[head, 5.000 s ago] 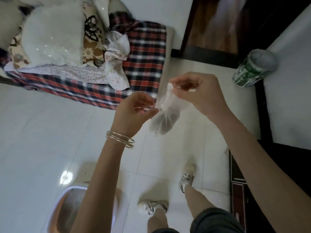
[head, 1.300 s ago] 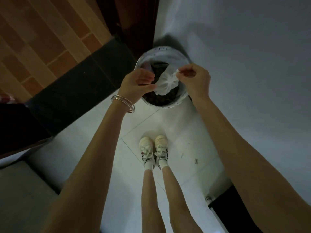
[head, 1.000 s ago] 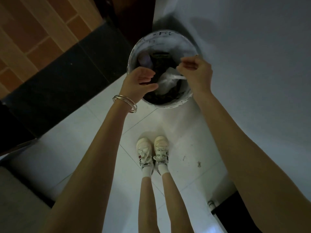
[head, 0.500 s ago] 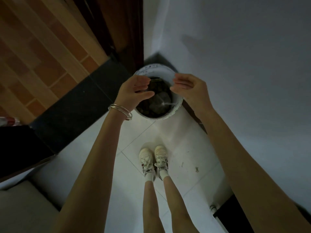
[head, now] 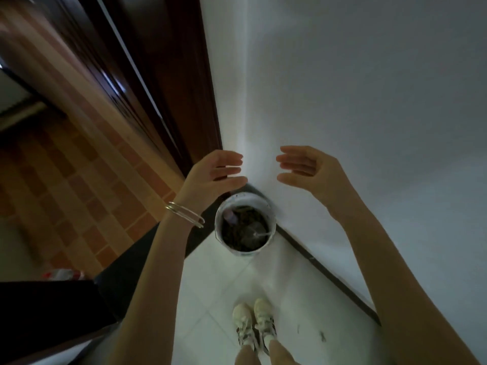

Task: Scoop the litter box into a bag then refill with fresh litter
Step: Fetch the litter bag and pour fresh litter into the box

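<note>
Both our grips are released: left hand (head: 210, 175) and right hand (head: 313, 172) hover with fingers relaxed, empty. Below us, the knotted translucent bag (head: 254, 231) lies crumpled in the round white bin (head: 218, 227).

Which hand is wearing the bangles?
The left hand: thin metal bangles circle its wrist. The right hand has a bare wrist. Both are open, holding nothing.

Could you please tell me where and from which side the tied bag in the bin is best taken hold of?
Pinch the twisted neck of the bag, coming straight down through the open top of the bin; the neck points towards the right rim and the walls block the sides.
</note>
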Tool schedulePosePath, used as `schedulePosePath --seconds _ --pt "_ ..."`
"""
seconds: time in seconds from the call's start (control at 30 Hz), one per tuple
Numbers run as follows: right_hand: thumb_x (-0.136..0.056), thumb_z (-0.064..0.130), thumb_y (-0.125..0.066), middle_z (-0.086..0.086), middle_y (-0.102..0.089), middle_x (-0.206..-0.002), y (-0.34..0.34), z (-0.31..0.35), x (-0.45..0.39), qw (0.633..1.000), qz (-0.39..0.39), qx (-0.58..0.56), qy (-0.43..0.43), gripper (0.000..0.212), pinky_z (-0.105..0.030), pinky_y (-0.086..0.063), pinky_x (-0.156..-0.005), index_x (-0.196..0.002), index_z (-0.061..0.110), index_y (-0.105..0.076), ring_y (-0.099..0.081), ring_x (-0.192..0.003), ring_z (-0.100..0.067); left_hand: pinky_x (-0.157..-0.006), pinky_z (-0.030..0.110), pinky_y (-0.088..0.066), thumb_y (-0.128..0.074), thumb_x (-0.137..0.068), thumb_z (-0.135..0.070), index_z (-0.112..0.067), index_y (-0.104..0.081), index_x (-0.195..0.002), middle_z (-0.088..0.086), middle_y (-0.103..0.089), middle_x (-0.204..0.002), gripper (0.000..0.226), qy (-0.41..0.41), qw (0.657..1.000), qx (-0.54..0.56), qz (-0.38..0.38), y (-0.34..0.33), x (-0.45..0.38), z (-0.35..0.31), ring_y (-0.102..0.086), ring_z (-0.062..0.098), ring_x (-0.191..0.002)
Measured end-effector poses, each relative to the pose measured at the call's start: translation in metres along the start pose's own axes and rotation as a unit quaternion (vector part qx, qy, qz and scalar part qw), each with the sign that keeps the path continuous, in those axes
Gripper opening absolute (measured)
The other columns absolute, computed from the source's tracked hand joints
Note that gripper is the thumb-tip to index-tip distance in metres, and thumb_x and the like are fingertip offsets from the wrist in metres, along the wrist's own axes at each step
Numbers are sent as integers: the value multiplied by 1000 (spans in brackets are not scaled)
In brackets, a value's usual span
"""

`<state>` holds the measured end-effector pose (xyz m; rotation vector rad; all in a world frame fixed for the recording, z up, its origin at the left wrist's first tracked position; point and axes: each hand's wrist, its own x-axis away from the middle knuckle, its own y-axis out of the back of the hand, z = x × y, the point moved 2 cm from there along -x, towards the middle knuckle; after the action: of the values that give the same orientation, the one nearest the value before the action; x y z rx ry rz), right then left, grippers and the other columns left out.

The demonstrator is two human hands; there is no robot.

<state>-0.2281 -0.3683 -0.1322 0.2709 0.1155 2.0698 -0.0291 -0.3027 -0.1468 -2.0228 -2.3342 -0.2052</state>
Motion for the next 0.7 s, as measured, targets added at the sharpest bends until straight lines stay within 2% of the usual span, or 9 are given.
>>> schedulePosePath --seconds 0.17,0.23,0.4,0.57,0.7 --pt "-70 10 -77 4 -69 -107 30 43 50 999 -45 5 27 47 -31 -49 -96 -112 23 -62 -65 -100 -8 -91 28 -49 -71 -58 -24 -27 -58 -98 -5 -62 -104 42 -44 998 -1 42 -20 27 -60 -61 12 -102" --pt "-70 10 -76 5 -69 -107 38 50 71 997 -75 2 27 46 -30 -50 -95 -111 24 -62 -65 -99 -8 -91 27 -49 -71 -60 -23 -25 -58 -99 -4 -63 -105 42 -62 996 -6 67 -31 29 -74 -61 11 -102" --pt "-71 8 -75 3 -69 -107 52 58 132 984 -178 -9 21 47 -26 -51 -93 -114 22 -61 -66 -99 -7 -88 25 -49 -71 -70 -3 -23 -60 -98 -4 -65 -101 36 -92 982 -17 163 -66 22 -93 -63 11 -99" --pt "-71 9 -75 3 -69 -107 53 60 197 952 -305 -11 6 46 -32 -50 -96 -112 25 -62 -65 -100 -8 -87 23 -49 -71 -71 -2 -22 -60 -98 -3 -65 -100 36 -114 954 -19 276 -108 27 -107 -64 10 -96" --pt "-72 4 -75 2 -70 -106 44 52 255 908 -418 -25 -13 44 -36 -47 -99 -109 25 -64 -66 -100 -10 -86 24 -50 -80 -61 -13 -27 -62 -94 -5 -66 -98 40 -130 910 -38 391 -151 44 -111 -65 12 -96"
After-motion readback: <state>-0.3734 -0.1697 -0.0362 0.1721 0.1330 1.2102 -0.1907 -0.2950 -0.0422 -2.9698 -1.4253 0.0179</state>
